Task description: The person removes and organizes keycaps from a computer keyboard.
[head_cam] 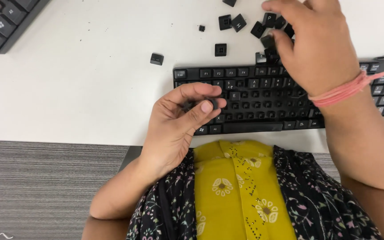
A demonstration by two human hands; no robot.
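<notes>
Over the black plastic keyboard (263,100) with many caps missing, the left hand (178,124) pinches a small black keycap (213,103) between thumb and fingertips. The right hand (318,44) reaches, fingers curled, into the loose black keycaps (238,22) on the white table (76,89); whether it grips one I cannot tell.

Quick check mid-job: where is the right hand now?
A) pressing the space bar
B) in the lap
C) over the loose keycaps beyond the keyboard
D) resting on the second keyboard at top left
C: the right hand reaches into the loose keycaps scattered beyond the keyboard.
</notes>
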